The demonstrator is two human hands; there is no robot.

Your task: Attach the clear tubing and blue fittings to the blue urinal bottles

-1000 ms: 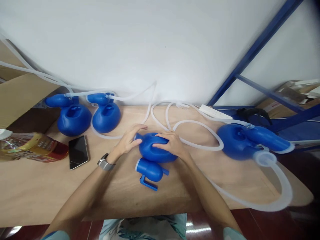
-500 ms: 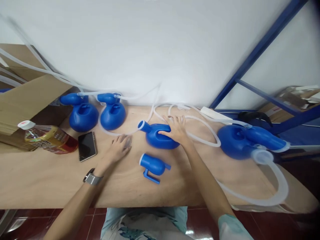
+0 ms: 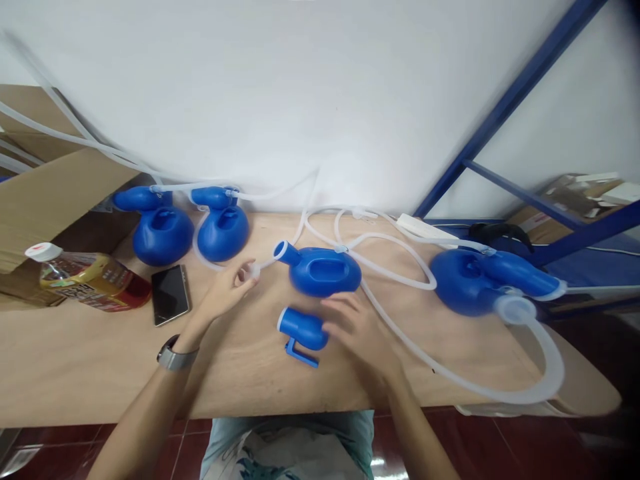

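A blue plastic vessel (image 3: pixel 324 271) with a short spout lies on the wooden table (image 3: pixel 100 360), mid-table. My left hand (image 3: pixel 227 291) pinches the end of a clear tube (image 3: pixel 256 269) just left of the spout. My right hand (image 3: pixel 353 325), fingers spread and blurred, hovers at a small blue handled connector (image 3: pixel 300 331) lying in front of the vessel; I cannot tell whether it touches it.
Two more blue vessels (image 3: pixel 163 233) (image 3: pixel 223 228) with tubes sit at the back left, a larger one (image 3: pixel 475 280) with a wide hose (image 3: pixel 545 360) at the right. A phone (image 3: pixel 170 294) and a bottle (image 3: pixel 85 281) lie left, by a cardboard box (image 3: pixel 50 193). Blue shelving (image 3: pixel 505 107) stands right.
My right hand left the top of the middle vessel and came down toward the small connector. My left hand took up the tube end and lifted it toward the spout.
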